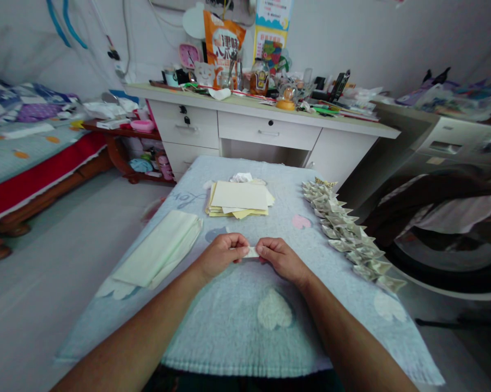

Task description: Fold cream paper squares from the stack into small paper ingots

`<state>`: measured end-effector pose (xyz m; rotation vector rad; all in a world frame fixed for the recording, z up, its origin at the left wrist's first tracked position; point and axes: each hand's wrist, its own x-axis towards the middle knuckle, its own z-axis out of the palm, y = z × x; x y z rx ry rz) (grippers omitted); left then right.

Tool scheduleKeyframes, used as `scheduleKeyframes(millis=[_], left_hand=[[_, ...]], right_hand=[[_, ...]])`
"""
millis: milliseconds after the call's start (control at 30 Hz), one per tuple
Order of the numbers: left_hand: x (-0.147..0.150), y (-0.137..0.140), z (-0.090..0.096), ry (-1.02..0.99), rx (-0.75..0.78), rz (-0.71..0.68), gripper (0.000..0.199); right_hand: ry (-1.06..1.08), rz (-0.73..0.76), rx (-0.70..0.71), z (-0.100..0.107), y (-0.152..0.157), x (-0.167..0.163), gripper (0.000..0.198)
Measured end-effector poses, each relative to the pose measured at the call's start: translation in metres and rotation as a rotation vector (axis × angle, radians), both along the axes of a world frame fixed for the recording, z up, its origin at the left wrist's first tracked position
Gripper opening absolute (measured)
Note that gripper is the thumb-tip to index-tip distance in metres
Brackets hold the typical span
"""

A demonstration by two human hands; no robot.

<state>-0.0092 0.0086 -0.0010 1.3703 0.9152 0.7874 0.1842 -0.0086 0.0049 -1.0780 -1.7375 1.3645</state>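
A small folded strip of pale paper (pixel 252 252) is stretched between my two hands, just above the cloth-covered table. My left hand (pixel 224 253) pinches its left end between thumb and fingers. At the other end, my right hand (pixel 278 256) grips it the same way. Most of the strip hides behind my fingers. Beyond my hands lies a stack of cream and yellow paper sheets (pixel 240 195). Rows of folded paper pieces with pointed tips (pixel 347 228) stand along the table's right side. On the left rests a folded pale green sheet bundle (pixel 159 250).
A crumpled white paper (pixel 242 177) sits behind the stack. The light blue cloth (pixel 229 326) covers the table. Past it stands a white desk (pixel 265 130) crowded with jars and a snack bag (pixel 223 46). A bed (pixel 32 147) is at left, a washing machine (pixel 453 147) at right.
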Motion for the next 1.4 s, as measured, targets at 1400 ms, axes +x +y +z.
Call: scheduleKeyframes(millis=[1400], left_hand=[[0.007, 0.0, -0.012, 0.09, 0.207, -0.002, 0.028]], right_hand=[[0.474, -0.057, -0.017, -0.02, 0.006, -0.011, 0.045]])
